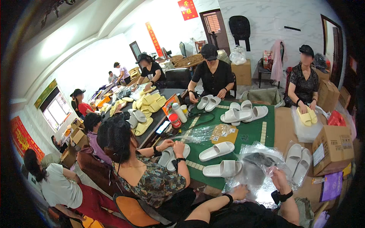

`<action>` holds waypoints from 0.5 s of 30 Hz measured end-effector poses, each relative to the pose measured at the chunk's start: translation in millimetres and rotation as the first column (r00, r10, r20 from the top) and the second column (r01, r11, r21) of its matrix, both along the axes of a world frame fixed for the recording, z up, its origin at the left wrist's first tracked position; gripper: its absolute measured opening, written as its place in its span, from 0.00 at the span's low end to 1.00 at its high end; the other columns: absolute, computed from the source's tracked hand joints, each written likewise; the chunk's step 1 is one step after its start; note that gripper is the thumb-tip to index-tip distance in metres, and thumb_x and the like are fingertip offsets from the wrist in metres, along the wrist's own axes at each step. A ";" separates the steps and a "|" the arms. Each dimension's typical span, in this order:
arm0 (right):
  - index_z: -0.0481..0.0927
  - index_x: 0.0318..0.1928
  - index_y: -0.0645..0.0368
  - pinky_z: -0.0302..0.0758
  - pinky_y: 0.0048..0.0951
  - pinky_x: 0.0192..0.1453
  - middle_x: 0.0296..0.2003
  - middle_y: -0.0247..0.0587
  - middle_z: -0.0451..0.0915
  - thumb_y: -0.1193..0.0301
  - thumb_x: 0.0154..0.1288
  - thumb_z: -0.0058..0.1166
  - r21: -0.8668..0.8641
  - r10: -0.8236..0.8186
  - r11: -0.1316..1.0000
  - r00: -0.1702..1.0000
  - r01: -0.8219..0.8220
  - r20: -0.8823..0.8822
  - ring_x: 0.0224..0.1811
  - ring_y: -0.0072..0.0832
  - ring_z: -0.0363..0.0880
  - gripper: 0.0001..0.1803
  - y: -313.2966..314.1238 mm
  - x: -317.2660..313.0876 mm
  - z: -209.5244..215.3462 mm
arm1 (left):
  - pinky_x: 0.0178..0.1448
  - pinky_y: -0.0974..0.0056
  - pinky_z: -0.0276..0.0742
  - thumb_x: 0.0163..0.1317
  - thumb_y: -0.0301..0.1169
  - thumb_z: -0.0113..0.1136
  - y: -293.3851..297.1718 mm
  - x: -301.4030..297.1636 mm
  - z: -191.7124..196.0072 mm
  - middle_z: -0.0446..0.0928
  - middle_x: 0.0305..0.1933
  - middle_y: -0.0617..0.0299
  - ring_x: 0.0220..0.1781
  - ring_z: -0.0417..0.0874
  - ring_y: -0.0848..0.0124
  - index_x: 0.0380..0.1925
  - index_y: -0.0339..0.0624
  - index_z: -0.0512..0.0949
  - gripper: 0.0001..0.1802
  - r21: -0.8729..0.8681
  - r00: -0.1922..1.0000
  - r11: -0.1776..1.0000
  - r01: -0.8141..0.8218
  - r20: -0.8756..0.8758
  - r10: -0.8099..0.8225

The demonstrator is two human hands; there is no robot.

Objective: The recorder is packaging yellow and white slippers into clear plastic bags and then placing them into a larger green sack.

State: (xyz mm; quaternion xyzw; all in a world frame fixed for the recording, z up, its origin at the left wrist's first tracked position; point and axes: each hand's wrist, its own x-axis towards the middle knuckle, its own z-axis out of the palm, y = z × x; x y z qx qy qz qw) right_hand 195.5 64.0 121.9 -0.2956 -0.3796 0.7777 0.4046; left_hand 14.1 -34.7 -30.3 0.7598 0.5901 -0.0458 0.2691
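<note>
Pinched in the fingers of my right hand (280,179) is the raised edge of a clear plastic bag (262,190). My left hand (239,192) lies at the bag's near left side, its fingers stretched out over the plastic. A dark grey patch (260,164) shows through or under the film; I cannot tell what it is. Just left of the bags lie two loose white slippers, a farther one (216,151) and a nearer ribbed one (222,168). To the right, a pair of white slippers (298,161) sits in clear plastic.
Green mat (258,135) bears more white slippers (243,113). A cardboard box (332,148) and purple package (332,186) stand right. Close left, a person (148,171) handles grey-white slippers; another (211,72) sits opposite. A third (304,81) holds yellow slippers. Bottles (178,114) stand left.
</note>
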 end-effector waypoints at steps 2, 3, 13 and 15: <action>0.75 0.35 0.62 0.66 0.23 0.46 0.33 0.36 0.76 0.73 0.60 0.45 0.080 0.012 0.997 0.993 -0.022 0.118 0.37 0.23 0.72 0.07 1.7 -10.2 21.4 | 0.58 0.40 0.59 0.49 0.31 0.54 0.0 -6.3 -30.9 0.54 0.62 0.48 0.63 0.53 0.45 0.54 0.55 0.67 0.27 0.067 0.998 0.995 0.070 0.003 -0.070; 0.75 0.35 0.61 0.66 0.22 0.43 0.31 0.34 0.76 0.74 0.59 0.45 0.151 -0.011 0.988 0.971 -0.026 0.240 0.35 0.21 0.71 0.06 5.4 -9.8 26.2 | 0.58 0.40 0.59 0.49 0.31 0.54 2.9 -4.5 -20.1 0.54 0.62 0.48 0.63 0.53 0.45 0.54 0.55 0.67 0.27 0.068 0.997 0.995 0.079 0.002 -0.080; 0.73 0.42 0.67 0.64 0.23 0.49 0.41 0.35 0.74 0.66 0.62 0.46 0.477 -0.468 0.837 0.803 0.268 0.368 0.43 0.21 0.69 0.15 58.5 26.3 55.9 | 0.61 0.39 0.52 0.52 0.35 0.54 -6.6 -2.7 10.6 0.49 0.66 0.50 0.65 0.49 0.46 0.56 0.61 0.65 0.27 -0.028 1.000 1.000 0.008 0.002 -0.008; 0.74 0.41 0.66 0.63 0.24 0.50 0.41 0.36 0.73 0.64 0.63 0.46 0.610 -0.574 0.758 0.680 0.229 0.457 0.43 0.22 0.68 0.16 70.9 34.3 45.0 | 0.59 0.36 0.51 0.50 0.33 0.53 -6.1 -5.1 -7.3 0.48 0.65 0.52 0.66 0.47 0.45 0.56 0.63 0.64 0.29 -0.002 1.000 1.000 0.029 0.000 -0.029</action>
